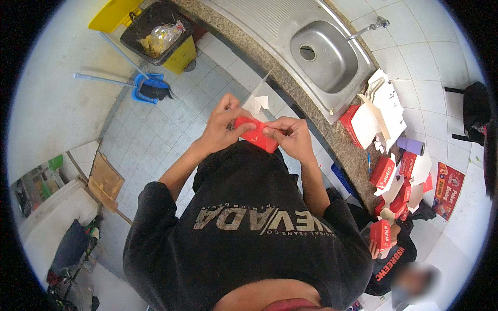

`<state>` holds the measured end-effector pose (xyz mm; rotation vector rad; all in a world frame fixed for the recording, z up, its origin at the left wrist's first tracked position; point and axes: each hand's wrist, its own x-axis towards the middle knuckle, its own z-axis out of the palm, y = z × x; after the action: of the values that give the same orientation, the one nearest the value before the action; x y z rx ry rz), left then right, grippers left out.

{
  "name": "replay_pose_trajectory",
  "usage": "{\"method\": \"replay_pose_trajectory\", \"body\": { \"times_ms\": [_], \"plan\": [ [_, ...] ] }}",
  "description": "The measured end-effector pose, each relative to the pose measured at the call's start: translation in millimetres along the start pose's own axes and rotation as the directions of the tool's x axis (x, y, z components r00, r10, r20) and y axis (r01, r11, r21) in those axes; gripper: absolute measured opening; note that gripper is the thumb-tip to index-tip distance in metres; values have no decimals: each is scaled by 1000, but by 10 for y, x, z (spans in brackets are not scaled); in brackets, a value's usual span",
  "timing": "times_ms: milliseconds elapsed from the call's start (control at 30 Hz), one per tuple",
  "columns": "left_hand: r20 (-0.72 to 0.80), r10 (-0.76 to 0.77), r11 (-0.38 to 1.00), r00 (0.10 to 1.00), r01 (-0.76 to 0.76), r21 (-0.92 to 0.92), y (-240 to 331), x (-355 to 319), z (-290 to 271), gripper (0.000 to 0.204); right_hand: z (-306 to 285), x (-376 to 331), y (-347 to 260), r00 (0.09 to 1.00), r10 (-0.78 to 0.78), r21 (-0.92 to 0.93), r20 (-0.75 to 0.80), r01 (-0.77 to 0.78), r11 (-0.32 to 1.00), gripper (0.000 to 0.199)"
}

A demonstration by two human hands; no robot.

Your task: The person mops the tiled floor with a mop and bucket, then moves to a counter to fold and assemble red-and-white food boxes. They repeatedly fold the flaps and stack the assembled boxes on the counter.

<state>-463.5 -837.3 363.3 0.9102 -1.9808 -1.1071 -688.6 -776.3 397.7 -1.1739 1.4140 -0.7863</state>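
Note:
Between both hands, in front of my body, is a small red folding carton (258,137) with a white flap (261,102) sticking up at its far side. My left hand (224,124) grips its left end, thumb pressed on the red face and fingers curled behind. From the other side my right hand (292,136) pinches the upper right part, its thumb also on the red face. The fingertips behind the carton are hidden. The carton is held in the air, apart from the counter.
A granite counter (334,136) with a steel sink (332,57) runs along the right. Flat cartons (386,106) and folded red boxes (383,172) lie on it; a co-worker's hand (374,250) holds another box. Far left stand a bin (179,56) and a blue dustpan (141,93).

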Motion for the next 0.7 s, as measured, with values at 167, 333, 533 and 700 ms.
{"method": "replay_pose_trajectory", "body": {
  "times_ms": [167,333,533,700],
  "plan": [
    [-298,-276,961,914,258,-100,-84,-64,304,23,-10,-11,51,998,19,3,-62,-19,1000,16],
    [-187,-131,991,974,127,-33,-68,-62,276,25,-10,-46,182,997,33,53,-72,-29,998,15],
    [30,-47,999,998,48,-18,34,5,67,27,-18,-81,227,999,50,152,-18,-46,987,13],
    [42,-33,998,999,35,-51,26,3,11,31,-12,-97,179,1000,-4,68,-21,6,998,12]
  ]
}}
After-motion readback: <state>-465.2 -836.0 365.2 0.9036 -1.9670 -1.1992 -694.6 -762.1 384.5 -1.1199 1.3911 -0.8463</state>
